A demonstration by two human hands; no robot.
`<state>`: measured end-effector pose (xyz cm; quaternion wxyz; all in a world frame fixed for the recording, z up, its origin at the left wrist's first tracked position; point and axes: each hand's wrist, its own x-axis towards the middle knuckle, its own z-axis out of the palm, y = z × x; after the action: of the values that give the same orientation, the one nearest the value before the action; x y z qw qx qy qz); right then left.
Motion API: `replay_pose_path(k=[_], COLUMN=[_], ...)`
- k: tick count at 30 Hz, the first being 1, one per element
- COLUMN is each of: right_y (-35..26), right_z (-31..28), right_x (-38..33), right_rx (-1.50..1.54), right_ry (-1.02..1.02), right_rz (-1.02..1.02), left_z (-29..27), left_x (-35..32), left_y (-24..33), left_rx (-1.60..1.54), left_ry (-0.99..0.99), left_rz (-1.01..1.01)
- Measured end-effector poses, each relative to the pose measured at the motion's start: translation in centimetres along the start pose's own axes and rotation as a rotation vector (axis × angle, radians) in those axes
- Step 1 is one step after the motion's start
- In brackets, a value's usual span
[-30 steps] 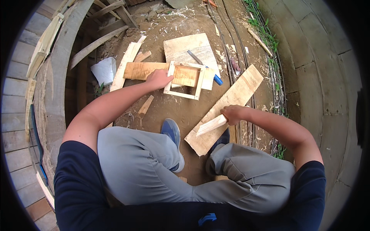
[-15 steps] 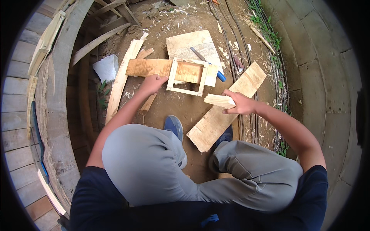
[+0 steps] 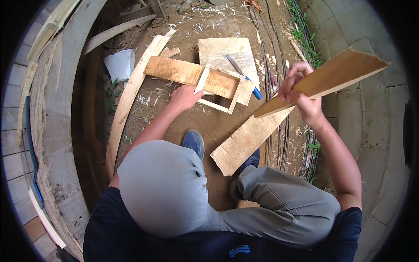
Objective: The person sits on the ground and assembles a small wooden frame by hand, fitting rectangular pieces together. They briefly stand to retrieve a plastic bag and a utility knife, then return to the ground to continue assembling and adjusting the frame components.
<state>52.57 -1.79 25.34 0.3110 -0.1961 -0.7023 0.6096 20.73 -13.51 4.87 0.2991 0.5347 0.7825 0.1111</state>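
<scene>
Plank's [image 3: 323, 81] near end behind right hand [image 3: 301, 94]

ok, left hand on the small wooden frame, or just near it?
Touching. The head view shows the left hand with its fingers against the near left corner of the small wooden frame, no gap visible between them.

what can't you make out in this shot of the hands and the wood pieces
Head view only:
- Left hand: fingertips hidden against the wooden frame.
- Right hand: palm hidden by the raised board it grips.
- Blue-handled tool: blade too small to identify.
- Long plank: near end tucked under the shoe.
</scene>
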Motion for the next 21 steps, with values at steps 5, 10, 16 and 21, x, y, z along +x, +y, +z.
replay_pose_path(k=[5, 10, 16, 21], right_y=[-2.3, -3.0, -3.1, -0.4], right_z=[-0.4, -1.7, -3.6, -3.8], right_x=[1.2, 0.9, 1.9, 2.4], right_rx=[-0.095, -0.136, -0.139, -0.349], right_ry=[0.134, 0.242, 0.298, 0.218], right_rz=[0.023, 0.078, 0.296, 0.592], left_z=[-0.7, -1.3, -3.0, -5.2], left_x=[-1.1, -2.0, -3.2, -2.2], left_y=[-1.6, -3.6, -2.1, 0.6], left_rx=[-0.115, -0.109, 0.027, 0.223], left_ry=[0.021, -0.022, 0.088, 0.183], left_rz=[0.056, 0.124, 0.221, 0.366])
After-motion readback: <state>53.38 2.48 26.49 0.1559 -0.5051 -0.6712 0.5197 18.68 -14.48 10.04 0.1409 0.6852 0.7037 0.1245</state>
